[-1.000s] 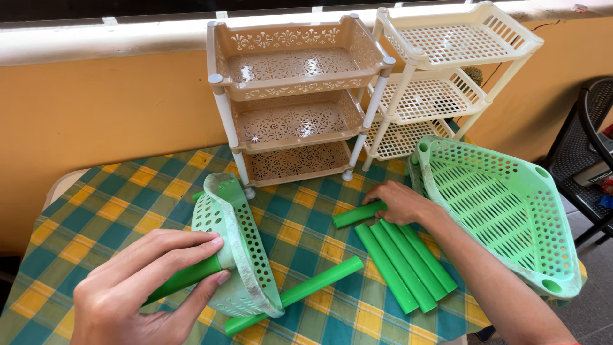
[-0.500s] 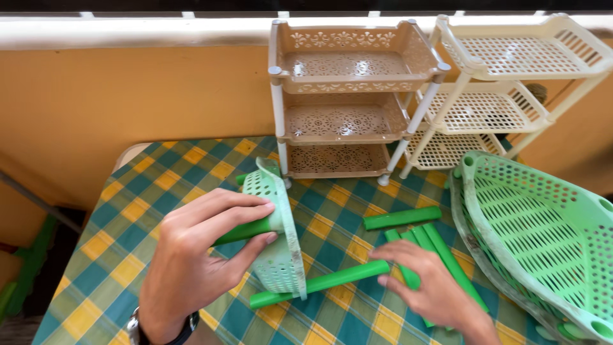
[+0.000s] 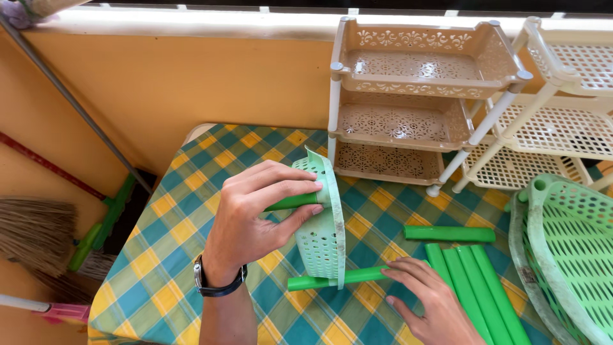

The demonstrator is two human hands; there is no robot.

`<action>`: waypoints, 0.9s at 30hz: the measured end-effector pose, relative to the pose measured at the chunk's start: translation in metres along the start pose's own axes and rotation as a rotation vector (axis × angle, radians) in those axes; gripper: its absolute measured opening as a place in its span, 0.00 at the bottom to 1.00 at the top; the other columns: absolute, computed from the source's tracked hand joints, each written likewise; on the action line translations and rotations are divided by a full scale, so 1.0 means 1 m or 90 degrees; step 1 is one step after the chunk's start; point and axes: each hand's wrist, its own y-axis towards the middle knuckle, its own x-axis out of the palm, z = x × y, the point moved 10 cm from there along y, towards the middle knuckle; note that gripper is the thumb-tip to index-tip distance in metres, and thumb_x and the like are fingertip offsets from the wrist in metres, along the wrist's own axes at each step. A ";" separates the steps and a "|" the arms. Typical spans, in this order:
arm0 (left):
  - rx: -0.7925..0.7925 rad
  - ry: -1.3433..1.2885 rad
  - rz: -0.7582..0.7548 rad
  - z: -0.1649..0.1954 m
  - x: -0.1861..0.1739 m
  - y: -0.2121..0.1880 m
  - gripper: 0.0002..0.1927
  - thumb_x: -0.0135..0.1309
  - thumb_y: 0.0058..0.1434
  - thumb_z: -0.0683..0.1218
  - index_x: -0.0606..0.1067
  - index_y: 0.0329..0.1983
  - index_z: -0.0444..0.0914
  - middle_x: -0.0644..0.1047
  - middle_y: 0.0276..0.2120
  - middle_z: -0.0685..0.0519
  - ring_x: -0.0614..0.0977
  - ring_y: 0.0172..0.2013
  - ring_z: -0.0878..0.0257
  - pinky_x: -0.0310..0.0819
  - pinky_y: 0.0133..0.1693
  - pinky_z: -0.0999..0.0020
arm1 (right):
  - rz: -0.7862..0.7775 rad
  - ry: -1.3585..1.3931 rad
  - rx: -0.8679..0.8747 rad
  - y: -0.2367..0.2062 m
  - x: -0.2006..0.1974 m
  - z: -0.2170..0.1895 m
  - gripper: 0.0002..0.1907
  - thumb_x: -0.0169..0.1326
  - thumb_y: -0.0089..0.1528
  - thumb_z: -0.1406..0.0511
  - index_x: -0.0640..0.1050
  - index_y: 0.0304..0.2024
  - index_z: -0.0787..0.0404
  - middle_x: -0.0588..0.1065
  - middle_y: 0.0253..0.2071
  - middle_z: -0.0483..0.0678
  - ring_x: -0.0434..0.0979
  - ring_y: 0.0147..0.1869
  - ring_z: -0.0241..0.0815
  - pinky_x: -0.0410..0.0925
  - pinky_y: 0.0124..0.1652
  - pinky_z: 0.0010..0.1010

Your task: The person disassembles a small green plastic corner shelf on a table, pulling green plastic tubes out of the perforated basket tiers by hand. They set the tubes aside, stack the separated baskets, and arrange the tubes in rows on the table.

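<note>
**Midway: a green post seated in a shelf tray, a second within reach**

Evidently the work in hand is fitting posts to a shelf tray; the left hand (image 3: 252,214) is wrapped around a short green plastic tube (image 3: 290,202), thumb below and fingers above, its end pressed into a corner of the pale green perforated plastic tray (image 3: 324,233), which stands on edge on the green-and-yellow checked tablecloth (image 3: 166,255); the grip looks firm, the fingers curled round the tube rather than merely resting on it.

The right hand (image 3: 431,303) lies flat and loose, holding nothing; its fingertips touch the near end of a second green tube (image 3: 338,278) lying on the cloth, passing under the tray's lower edge; just beside the hand is a row of further green tubes (image 3: 472,284) laid side by side, with one more tube (image 3: 449,234) lying crosswise above them.

To the right, a larger stack of green perforated trays (image 3: 568,255) leans at the table's edge; behind stand an assembled beige three-tier plastic rack (image 3: 421,102) and a white one (image 3: 549,128).

By my judgement, the next move calls for closing the right fingers round the lying tube and lining its end up squarely with another corner socket, while the left keeps the tray steady.
</note>
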 end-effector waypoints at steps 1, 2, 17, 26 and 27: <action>0.003 0.001 0.001 0.000 0.000 0.000 0.14 0.71 0.52 0.40 0.82 0.41 0.38 0.83 0.42 0.50 0.85 0.42 0.56 0.81 0.44 0.65 | -0.003 -0.009 -0.009 0.005 0.002 -0.002 0.24 0.66 0.51 0.66 0.79 0.51 0.60 0.77 0.55 0.51 0.73 0.63 0.54 0.66 0.59 0.44; 0.001 0.002 0.000 0.000 -0.001 0.000 0.14 0.72 0.52 0.40 0.82 0.40 0.38 0.83 0.42 0.50 0.85 0.43 0.56 0.81 0.44 0.65 | -0.010 -0.013 0.003 0.008 0.005 -0.002 0.24 0.66 0.51 0.67 0.79 0.50 0.59 0.77 0.55 0.51 0.73 0.63 0.54 0.66 0.59 0.44; -0.030 -0.003 -0.062 0.014 0.016 -0.004 0.16 0.73 0.54 0.44 0.83 0.45 0.41 0.84 0.45 0.53 0.85 0.45 0.57 0.81 0.48 0.65 | -0.072 -0.042 0.019 0.022 0.051 -0.008 0.23 0.61 0.53 0.69 0.81 0.53 0.54 0.81 0.45 0.49 0.79 0.49 0.54 0.69 0.49 0.44; -0.237 -0.101 0.232 -0.046 0.007 -0.120 0.43 0.58 0.64 0.65 0.60 0.73 0.38 0.70 0.64 0.45 0.75 0.63 0.56 0.73 0.62 0.58 | -0.068 -0.038 -0.019 0.023 0.057 0.001 0.22 0.61 0.53 0.69 0.81 0.51 0.56 0.81 0.46 0.48 0.79 0.51 0.53 0.69 0.50 0.45; -0.306 -0.131 0.238 -0.060 0.014 -0.145 0.35 0.54 0.67 0.63 0.65 0.68 0.38 0.73 0.61 0.46 0.77 0.62 0.57 0.75 0.61 0.59 | -0.074 -0.034 -0.014 0.023 0.059 0.004 0.23 0.61 0.53 0.69 0.81 0.52 0.56 0.81 0.46 0.48 0.79 0.51 0.53 0.69 0.50 0.44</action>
